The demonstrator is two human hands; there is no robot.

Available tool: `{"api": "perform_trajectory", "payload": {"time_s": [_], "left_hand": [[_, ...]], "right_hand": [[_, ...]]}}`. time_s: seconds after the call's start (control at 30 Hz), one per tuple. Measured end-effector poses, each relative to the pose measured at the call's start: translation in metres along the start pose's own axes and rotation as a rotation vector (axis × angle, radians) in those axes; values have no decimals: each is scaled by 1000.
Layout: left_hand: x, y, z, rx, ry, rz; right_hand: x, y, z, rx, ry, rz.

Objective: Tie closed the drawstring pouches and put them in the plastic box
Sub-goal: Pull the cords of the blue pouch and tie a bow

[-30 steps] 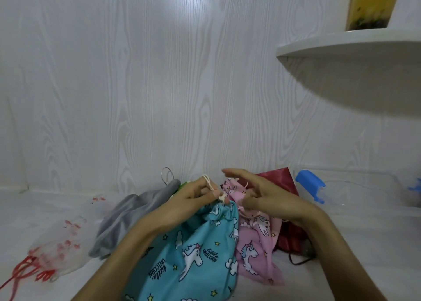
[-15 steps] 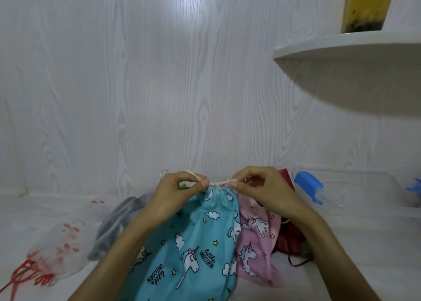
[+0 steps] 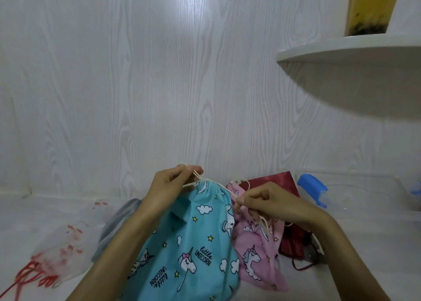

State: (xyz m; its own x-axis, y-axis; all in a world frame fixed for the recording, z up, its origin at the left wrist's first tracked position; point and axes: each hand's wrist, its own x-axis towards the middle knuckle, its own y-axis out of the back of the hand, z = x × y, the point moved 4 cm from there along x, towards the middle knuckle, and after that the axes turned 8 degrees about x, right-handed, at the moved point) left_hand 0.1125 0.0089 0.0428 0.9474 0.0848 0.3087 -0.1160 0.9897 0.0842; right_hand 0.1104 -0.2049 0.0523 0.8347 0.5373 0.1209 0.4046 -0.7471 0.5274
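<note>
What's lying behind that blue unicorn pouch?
Behind the blue pouch show a pink pouch, a red pouch farther back and a grey one to the left. How much of each lies hidden, and anything else beneath them, cannot be seen.

Right hand (image 3: pixel 271 206) dropped, pulling cord (image 3: pixel 224 188) diagonally.

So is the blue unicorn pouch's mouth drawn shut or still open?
Drawn shut: the blue pouch is gathered tight at its top, the left hand and right hand each pinching its cream cord.
</note>
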Motion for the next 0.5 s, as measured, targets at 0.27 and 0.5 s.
{"api": "perform_trajectory", "payload": {"time_s": [0.27,0.5], "left_hand": [[-4,-12,10,-375,146,-180],[-14,-29,-1,395,25,-487]], "right_hand": [[2,-14,6,-57,-198,-148],[-20,5,-10,-68,-222,-108]]}}
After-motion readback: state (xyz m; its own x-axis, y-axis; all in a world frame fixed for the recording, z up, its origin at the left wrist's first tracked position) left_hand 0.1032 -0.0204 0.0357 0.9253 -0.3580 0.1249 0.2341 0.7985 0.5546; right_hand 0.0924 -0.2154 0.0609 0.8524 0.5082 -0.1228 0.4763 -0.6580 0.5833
